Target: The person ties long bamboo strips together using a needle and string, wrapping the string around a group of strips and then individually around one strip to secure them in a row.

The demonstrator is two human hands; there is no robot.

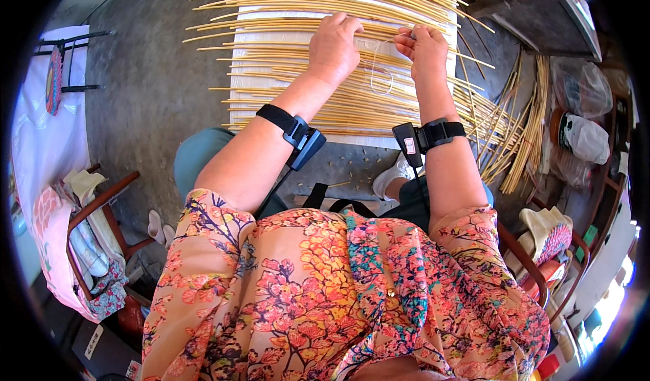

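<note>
Long, thin yellow-brown sticks (277,63) lie side by side in rows across a white board (352,139) in front of me. My left hand (335,48) rests over the sticks near the middle, its fingers curled together. What they grip is hidden. To its right, my right hand (426,51) is raised above the sticks with thumb and fingertips pinched on a thin white thread (381,88). The thread hangs in a loose loop between the two hands, over the sticks. Black straps with small devices circle both my forearms.
A bundle of loose sticks (528,134) leans off the board's right side. Farther right are clear plastic bags (579,93) and a dark cabinet (535,12). Wooden chairs stand on both sides; the left one (101,208) holds cloth. Slippers (157,227) lie on the grey floor.
</note>
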